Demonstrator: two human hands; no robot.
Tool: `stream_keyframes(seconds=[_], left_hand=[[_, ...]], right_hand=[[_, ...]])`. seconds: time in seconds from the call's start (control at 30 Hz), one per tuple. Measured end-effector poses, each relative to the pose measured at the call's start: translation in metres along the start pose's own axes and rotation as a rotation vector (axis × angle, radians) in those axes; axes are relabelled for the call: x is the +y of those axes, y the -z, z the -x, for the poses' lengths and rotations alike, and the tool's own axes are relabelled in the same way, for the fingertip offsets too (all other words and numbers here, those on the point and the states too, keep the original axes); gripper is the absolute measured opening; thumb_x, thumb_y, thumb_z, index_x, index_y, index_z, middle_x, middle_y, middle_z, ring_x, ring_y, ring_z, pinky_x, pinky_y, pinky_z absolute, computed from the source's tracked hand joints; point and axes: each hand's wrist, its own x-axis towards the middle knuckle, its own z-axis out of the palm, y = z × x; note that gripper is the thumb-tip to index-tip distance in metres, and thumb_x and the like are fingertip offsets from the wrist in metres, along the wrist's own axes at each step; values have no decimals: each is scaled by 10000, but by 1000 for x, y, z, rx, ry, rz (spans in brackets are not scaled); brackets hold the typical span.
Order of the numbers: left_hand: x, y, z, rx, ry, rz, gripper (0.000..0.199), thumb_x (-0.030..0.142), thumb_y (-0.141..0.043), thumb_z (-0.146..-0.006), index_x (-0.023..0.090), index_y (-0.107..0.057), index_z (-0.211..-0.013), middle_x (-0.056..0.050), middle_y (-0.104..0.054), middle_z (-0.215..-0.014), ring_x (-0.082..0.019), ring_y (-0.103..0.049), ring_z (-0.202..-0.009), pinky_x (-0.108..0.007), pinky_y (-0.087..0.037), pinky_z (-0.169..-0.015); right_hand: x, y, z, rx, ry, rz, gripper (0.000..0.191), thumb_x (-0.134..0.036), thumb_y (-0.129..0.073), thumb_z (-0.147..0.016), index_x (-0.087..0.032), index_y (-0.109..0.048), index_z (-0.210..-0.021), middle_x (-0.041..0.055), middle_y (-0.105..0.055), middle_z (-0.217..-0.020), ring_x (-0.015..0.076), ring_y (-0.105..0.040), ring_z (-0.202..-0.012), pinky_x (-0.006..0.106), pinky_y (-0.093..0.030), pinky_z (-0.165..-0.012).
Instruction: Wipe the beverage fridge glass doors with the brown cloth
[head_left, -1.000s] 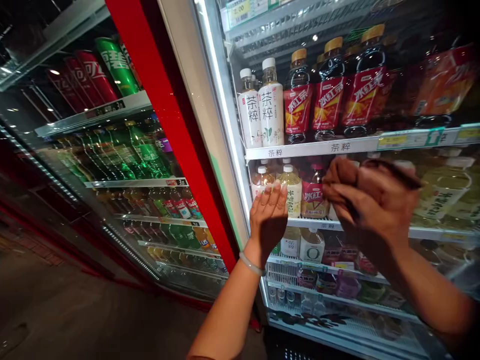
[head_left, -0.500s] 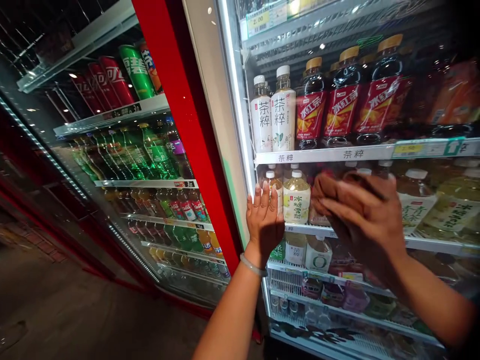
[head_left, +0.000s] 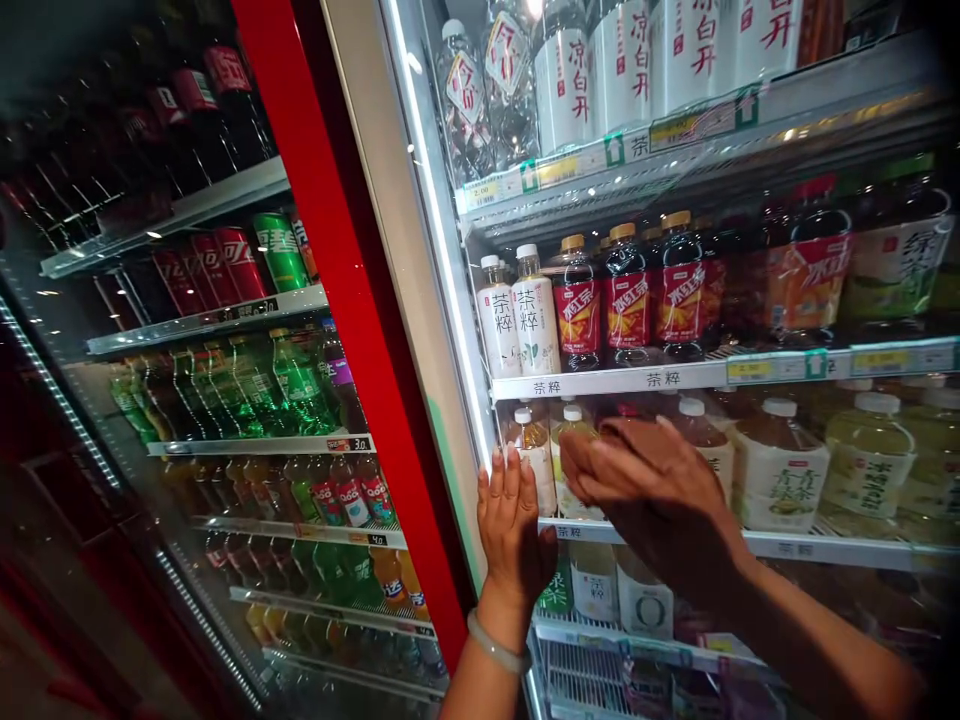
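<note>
My left hand [head_left: 510, 530] lies with its fingers stretched upward, palm against the glass door near its lit left edge. A pale bangle [head_left: 496, 645] circles that wrist. In my right hand [head_left: 675, 500] is a folded brown cloth [head_left: 641, 440], held up to the glass to the right of my left hand. Its fingers are partly hidden, and a dark reflection blends with them. Behind the glass, near both hands, stand a white-capped bottle [head_left: 531, 445] and a large green-tea bottle [head_left: 780, 465].
A red upright frame [head_left: 330, 250] and a beige panel [head_left: 375, 180] divide this cooler from another drinks cooler on the left. Shelves hold dark-red tea bottles [head_left: 579, 305] and clear water bottles [head_left: 562, 90]. Soda cans [head_left: 279, 250] stand in the left cooler.
The view has tilted upward, showing a higher shelf of water bottles. My right hand has moved left with the cloth, closer to my left hand, which stays against the glass.
</note>
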Motion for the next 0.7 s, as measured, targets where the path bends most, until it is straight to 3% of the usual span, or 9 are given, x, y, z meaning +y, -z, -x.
stream_keyframes(seconds=[0.07, 0.17, 0.3, 0.43, 0.57, 0.7], left_hand=[[1, 0, -1, 17, -1, 4, 675, 252, -309, -1032, 108, -153, -1673, -147, -183, -1746, -328, -179, -1621, -556, -175, -1320], [2, 1, -2, 88, -12, 13, 646, 302, -267, -1070, 95, -148, -1670, -118, -135, -1760, -292, -139, -1631, -475, -140, -1340], [-2, 3, 2, 185, -2, 14, 653, 350, -266, -1085, 105, -115, -1672, -127, -104, -1758, -255, -111, -1634, -458, -154, -1342], [-2, 3, 2, 71, -37, -18, 633, 352, -234, -1084, 101, -186, -1663, -123, -137, -1752, -257, -145, -1629, -455, -104, -1350], [6, 3, -23, 23, 28, -80, 638, 275, -286, -1069, 101, -149, -1666, -108, -114, -1757, -245, -103, -1636, -442, -32, -1351], [5, 10, -63, 121, 42, -36, 652, 421, -186, -1098, 121, -122, -1673, -74, -92, -1767, -213, -66, -1641, -396, -24, -1346]], right_hand=[[0, -6, -36, 77, -64, 58, 358, -169, -739, -875, -355, -748, -1181, -10, -709, -1359, 301, -651, -1255, 634, -403, -1217], [-24, -24, -63, 130, -53, 125, 304, -213, -745, -888, -329, -758, -1169, -7, -713, -1354, 310, -636, -1278, 596, -439, -1191], [-48, -31, -30, 55, 118, 116, 269, -191, -674, -918, -334, -782, -1119, -71, -755, -1265, 206, -697, -1045, 456, -452, -1199], [-26, -12, 1, -13, 216, 76, 343, -193, -620, -945, -411, -765, -1167, -143, -721, -1324, 206, -681, -1078, 453, -379, -1267], [-8, -8, -32, -9, 172, 109, 466, -78, -537, -952, -350, -710, -1288, -101, -673, -1419, 173, -678, -1103, 497, -180, -1352], [-21, -29, -60, 142, 51, 42, 314, -208, -603, -959, -289, -745, -1227, -47, -697, -1395, 252, -594, -1321, 491, -240, -1327]])
